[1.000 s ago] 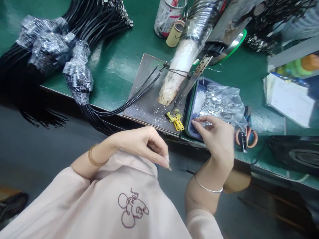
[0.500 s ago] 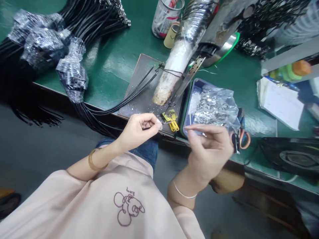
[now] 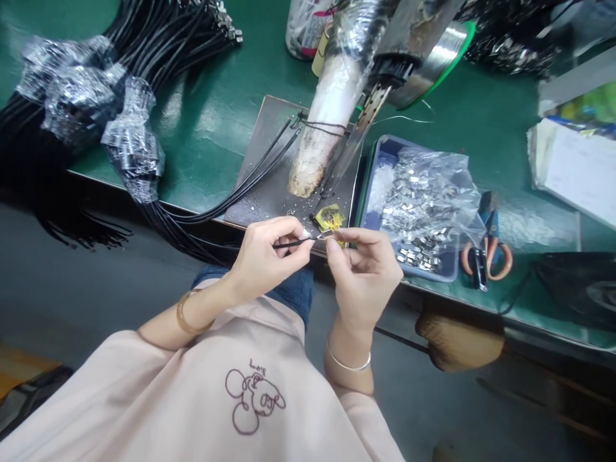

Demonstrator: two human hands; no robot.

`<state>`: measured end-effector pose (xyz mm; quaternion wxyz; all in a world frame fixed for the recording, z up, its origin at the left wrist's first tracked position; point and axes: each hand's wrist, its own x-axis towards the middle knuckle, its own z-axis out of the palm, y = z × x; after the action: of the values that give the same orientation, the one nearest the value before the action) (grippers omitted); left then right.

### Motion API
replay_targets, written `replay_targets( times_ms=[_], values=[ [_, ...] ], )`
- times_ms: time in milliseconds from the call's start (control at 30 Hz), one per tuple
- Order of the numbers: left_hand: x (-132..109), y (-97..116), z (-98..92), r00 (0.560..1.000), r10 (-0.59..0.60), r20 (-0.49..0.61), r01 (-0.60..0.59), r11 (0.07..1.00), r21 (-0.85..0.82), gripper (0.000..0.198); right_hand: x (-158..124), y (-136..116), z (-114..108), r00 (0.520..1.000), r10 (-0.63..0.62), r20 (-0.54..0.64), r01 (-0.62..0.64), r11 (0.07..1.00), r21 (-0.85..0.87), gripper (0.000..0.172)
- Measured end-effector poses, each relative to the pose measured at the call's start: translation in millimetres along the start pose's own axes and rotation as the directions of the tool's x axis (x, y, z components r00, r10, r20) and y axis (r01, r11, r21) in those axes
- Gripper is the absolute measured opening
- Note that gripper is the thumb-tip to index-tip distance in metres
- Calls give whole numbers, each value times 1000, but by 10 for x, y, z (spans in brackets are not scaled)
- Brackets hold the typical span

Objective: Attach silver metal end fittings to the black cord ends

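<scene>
The left hand (image 3: 267, 256) is pinching 1 black cord (image 3: 289, 244) in front of the green surface's (image 3: 216, 128) edge. The cord's long axis is running nearly horizontal, its tip pointing right. The right hand (image 3: 363, 273) is clamping its fingertips on that tip, near the tray (image 3: 436, 278) of metal clips (image 3: 414, 253).

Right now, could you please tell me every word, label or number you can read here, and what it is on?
No text is legible.
Pink garment: short script above the drawing, too small to read.
White paper, right: print blurred.
Black cord: no marking.
</scene>
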<state>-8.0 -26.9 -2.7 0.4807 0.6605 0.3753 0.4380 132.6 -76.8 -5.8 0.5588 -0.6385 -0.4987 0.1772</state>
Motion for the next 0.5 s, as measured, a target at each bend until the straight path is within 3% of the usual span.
replay_targets(
  times_ms=[333,500],
  values=[
    [-7,-24,-11,997,81,-1,-81,993,86,22,-18,-13,-24,999,-3,52,2,1000,11,8],
    [-14,-29,-17,988,155,19,-156,980,123,21,-49,14,-24,996,-75,57,80,991,-110,11]
  ],
)
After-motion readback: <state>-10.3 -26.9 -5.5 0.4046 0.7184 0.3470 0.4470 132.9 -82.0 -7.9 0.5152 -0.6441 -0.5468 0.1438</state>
